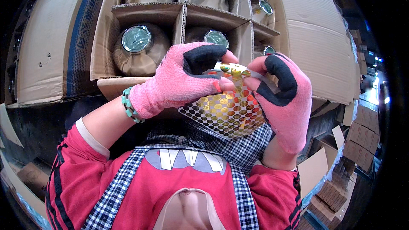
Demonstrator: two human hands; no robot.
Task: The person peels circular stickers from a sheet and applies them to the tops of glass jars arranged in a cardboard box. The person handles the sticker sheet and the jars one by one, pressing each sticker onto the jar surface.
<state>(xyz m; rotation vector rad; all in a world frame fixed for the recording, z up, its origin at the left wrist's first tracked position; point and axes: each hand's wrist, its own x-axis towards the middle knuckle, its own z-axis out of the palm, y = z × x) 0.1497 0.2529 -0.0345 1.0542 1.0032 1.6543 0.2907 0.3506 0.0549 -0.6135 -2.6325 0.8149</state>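
My left hand [177, 79] and my right hand [289, 98] wear pink gloves with black palms and bare fingertips. Between them hangs a sticker sheet [232, 115] covered in round, shiny gold and orange stickers. Its upper edge is curled over, and the fingertips of both hands pinch it there, the left thumb and index finger on one side, the right on the other. Beyond my hands, a large glass jar [140, 57] with a round greenish mouth stands upright in a cardboard carton [104, 47]. Part of the nearer jars is hidden behind my hands.
Cardboard dividers [147, 12] separate several similar jars in the carton. Its wide flaps [315, 38] lie folded outward on both sides. Stacked brown cartons [362, 125] stand at the far right, and an opened box [315, 166] sits by my right elbow.
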